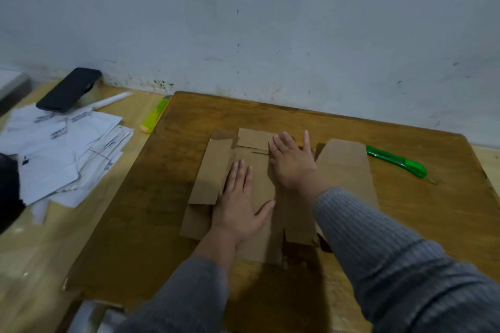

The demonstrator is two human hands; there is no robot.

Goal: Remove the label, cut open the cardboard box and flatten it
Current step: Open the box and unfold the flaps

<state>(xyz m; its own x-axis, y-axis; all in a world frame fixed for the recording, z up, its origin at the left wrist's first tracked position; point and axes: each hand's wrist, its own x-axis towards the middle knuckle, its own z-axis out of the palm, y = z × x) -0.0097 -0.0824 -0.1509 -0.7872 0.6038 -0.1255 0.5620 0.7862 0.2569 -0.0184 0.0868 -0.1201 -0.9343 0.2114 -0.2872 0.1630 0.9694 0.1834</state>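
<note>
The cardboard box (286, 192) lies cut open and flat on the brown board (351, 127), right under both hands; the left hand (240, 205) is open, palm down, pressing on it; the right hand (292, 162) is open too, flat on the box just past the left one; a green knife (397, 161) lies to the right of the right hand; papers (65, 149) sit far to the left of the left hand.

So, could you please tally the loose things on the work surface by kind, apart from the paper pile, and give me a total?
Utility knives: 2, the green knife and the yellow-green knife
Flattened cardboard boxes: 1, the cardboard box
Phones: 1, the black phone
Total: 4
</note>
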